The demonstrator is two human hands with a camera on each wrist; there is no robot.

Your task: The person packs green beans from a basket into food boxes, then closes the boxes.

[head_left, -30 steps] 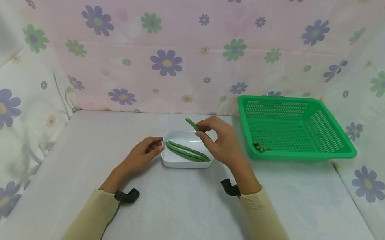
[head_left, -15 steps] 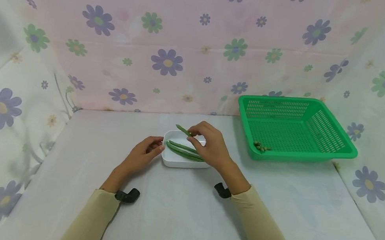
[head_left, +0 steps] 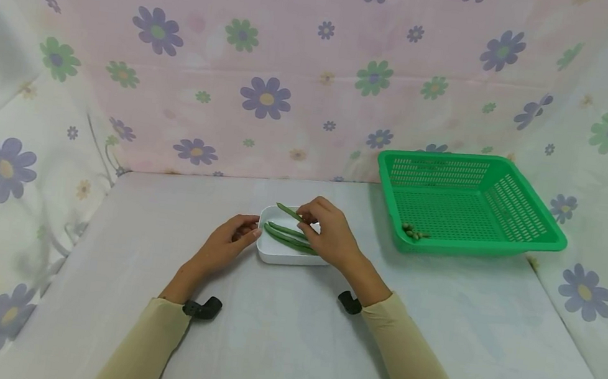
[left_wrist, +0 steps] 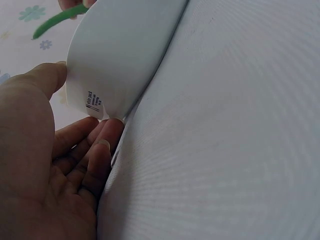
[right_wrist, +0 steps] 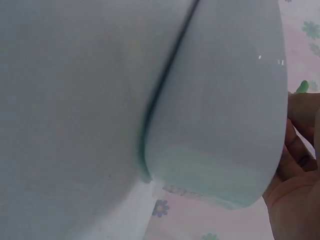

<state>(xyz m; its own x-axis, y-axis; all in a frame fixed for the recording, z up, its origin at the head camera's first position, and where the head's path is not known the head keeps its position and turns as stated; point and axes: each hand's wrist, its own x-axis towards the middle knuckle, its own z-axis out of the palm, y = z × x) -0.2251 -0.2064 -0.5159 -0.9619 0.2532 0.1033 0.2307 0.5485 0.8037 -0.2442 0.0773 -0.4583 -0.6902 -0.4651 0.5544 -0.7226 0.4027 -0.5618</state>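
A small white rectangular tray stands on the table with several long green beans lying lengthwise in it. My left hand holds its left end; in the left wrist view the thumb lies at the rim and fingertips meet the lower edge of the tray. Above the tray's right half, my right hand pinches another green bean between thumb and fingers. That bean's free end points left and slightly up. In the right wrist view the tray wall leaves just the bean's tip showing.
A green perforated plastic basket stands at the back right, with a small heap of short greenish-brown pieces in its near left corner. White cloth covers the table. Flowered cloth hangs behind and on both sides.
My right hand has moved left and down with its bean, closer over the tray. My left hand has stayed at the tray's left end.
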